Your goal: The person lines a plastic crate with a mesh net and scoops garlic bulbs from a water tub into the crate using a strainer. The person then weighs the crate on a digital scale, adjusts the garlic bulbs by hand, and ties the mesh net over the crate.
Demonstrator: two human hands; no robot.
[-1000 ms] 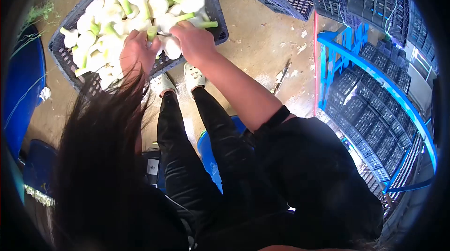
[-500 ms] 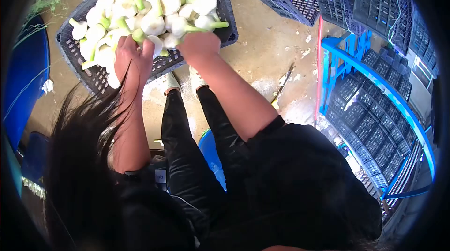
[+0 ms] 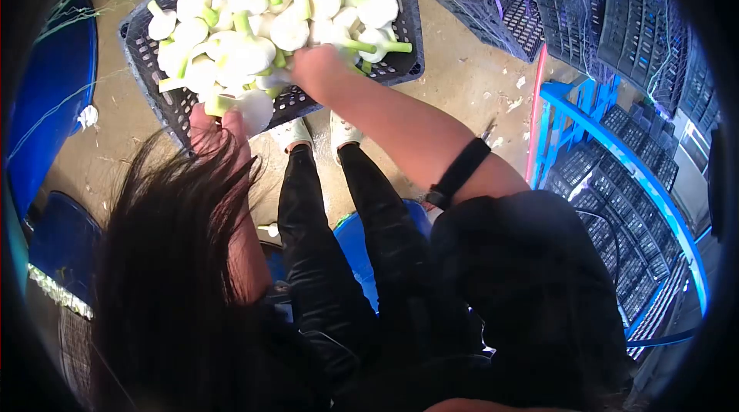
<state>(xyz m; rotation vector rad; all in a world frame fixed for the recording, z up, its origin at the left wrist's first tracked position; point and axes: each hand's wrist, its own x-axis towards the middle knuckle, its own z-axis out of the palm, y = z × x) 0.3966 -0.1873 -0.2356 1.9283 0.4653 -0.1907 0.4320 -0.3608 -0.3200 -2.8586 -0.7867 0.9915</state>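
Observation:
White garlic bulbs with short-cut green stems are heaped in a black plastic crate on the floor. At the crate's near left side, my left hand is closed on one garlic bulb by its pale green stem. That bulb hangs over the near rim and looks slightly blurred. My right hand reaches in at the near edge of the heap and touches the bulbs. Its fingers point down and are hidden, so I cannot see what they hold.
Black crates are stacked at the upper right. Beside them stands a blue metal frame with more crates behind it. A blue container is at the left, and a blue object sits between my legs. Scraps and a loose bulb lie on the floor.
My left hand has drawn back toward me, bringing a garlic bulb out over the crate's near rim. My right hand stays at the heap's near edge. The whole view has shifted slightly.

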